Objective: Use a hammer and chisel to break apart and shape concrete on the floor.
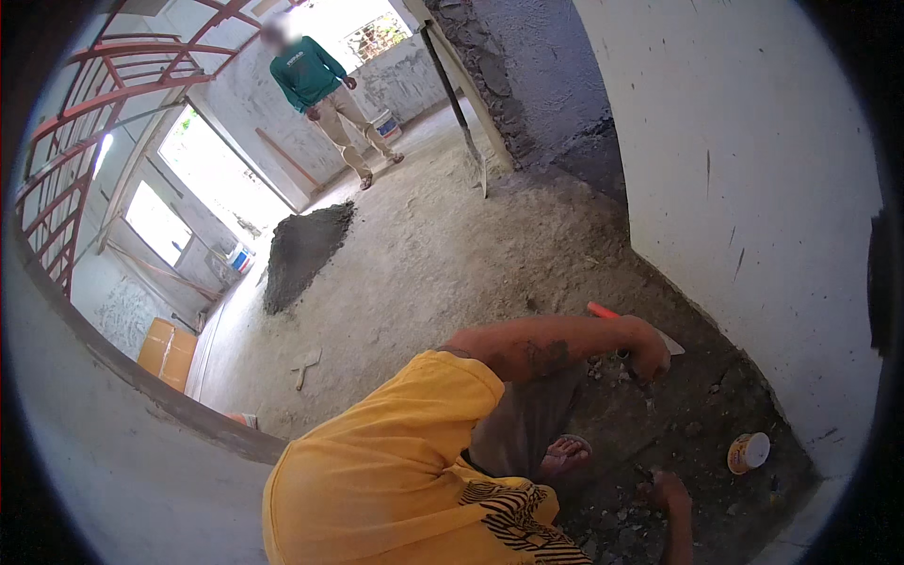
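Over the dark, debris-strewn floor by the wall, my left hand [650, 353] points down, its fingers largely hidden. A trowel-like tool with an orange-red handle [602, 309] and a pale blade [671, 343] passes behind my left wrist; I cannot tell whether it is held. A small, indistinct object shows under those fingertips. Lower down, my right hand [669, 489] is close to the floor among loose chips of rubble [625, 510]; its grip is unclear. To its right stands a small orange-and-white plastic tub [748, 453]. My foot [566, 452] is left of both hands.
White walls [734, 176] border the work corner. A shovel [462, 116] leans at the back near a standing person [311, 74]. A mound of wet mortar [307, 251], a small scraper-like tool [304, 371] and a cardboard box [168, 351] are on the left.
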The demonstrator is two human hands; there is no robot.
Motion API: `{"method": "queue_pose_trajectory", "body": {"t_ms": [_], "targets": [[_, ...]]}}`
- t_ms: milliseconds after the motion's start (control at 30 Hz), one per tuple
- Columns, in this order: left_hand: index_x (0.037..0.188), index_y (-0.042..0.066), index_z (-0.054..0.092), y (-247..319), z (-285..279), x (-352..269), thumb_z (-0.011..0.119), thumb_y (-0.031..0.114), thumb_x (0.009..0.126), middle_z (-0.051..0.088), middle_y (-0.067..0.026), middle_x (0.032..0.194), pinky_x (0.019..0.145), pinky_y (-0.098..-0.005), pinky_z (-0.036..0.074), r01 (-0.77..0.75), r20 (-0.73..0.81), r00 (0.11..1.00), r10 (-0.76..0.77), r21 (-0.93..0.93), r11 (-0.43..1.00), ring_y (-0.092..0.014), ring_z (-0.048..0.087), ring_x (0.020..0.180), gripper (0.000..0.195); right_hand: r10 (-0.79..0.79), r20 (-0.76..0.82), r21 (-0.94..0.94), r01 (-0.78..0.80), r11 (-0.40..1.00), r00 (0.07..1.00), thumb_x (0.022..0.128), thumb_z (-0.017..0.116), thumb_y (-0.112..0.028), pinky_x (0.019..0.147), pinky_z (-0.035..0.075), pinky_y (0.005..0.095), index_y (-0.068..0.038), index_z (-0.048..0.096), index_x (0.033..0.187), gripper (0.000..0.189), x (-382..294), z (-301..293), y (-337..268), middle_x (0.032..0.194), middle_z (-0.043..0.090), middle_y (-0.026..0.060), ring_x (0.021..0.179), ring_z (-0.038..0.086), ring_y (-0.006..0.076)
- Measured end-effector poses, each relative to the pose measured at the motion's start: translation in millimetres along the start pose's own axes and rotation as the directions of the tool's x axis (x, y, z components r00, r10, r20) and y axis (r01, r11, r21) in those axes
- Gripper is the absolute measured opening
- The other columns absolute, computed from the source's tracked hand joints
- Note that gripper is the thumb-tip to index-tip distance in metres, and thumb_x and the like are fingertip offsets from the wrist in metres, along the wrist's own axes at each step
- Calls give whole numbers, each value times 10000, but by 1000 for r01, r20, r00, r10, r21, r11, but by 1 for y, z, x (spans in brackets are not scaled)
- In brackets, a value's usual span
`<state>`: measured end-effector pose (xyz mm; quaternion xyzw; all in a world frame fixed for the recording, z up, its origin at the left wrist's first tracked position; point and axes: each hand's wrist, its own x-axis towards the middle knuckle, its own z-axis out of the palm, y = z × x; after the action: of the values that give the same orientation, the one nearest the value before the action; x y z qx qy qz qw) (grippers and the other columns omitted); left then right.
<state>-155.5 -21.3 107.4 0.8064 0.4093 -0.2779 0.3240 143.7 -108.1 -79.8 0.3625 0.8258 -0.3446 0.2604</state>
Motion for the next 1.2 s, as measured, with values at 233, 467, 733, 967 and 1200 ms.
{"method": "queue_pose_trajectory", "body": {"t_ms": [233, 467, 733, 967, 1200], "targets": [[1020, -6, 649, -2, 1, 2, 563, 203, 789, 641, -154, 933, 676, -429, 506, -38, 0, 999, 38, 12, 999, -289, 620, 819, 323, -22, 2, 36, 22, 999, 1000, 813, 643, -401, 873, 469, 464, -29, 544, 1160, 518, -5, -10, -10, 1087, 617, 234, 1032, 580, 392], [1014, -17, 637, 0, -1, -4, 568, 221, 791, 641, -150, 940, 674, -436, 514, 9, -80, 997, -10, -2, 1000, -299, 628, 806, 334, -66, -7, 19, 66, 998, 998, 807, 649, -425, 868, 474, 463, -35, 544, 1152, 531, 5, 6, 8, 1078, 617, 233, 1022, 583, 399], [999, -23, 637, -7, 5, 1, 569, 208, 790, 648, -138, 885, 640, -420, 519, 41, -31, 999, -41, -21, 999, -272, 635, 779, 319, -66, 31, -22, 66, 998, 997, 810, 622, -473, 876, 472, 472, -19, 537, 1160, 580, 2, -7, -5, 1083, 611, 249, 1029, 582, 401], [1024, -8, 638, -3, 2, -2, 566, 201, 789, 648, -143, 911, 672, -425, 514, 30, -3, 1000, -30, -53, 998, -279, 633, 800, 322, -88, -12, 74, 88, 993, 996, 808, 624, -470, 886, 467, 465, -29, 546, 1171, 577, 5, 2, 7, 1093, 611, 238, 1043, 576, 396], [1225, 18, 544, 21, -19, -15, 627, 201, 776, 589, -185, 1135, 832, -455, 455, 102, 142, 986, -93, -62, 993, -329, 577, 1025, 492, -34, 7, 39, 34, 999, 999, 795, 641, -457, 857, 480, 465, -36, 557, 1147, 556, 4, 3, 6, 1089, 617, 229, 1019, 588, 395]]}}
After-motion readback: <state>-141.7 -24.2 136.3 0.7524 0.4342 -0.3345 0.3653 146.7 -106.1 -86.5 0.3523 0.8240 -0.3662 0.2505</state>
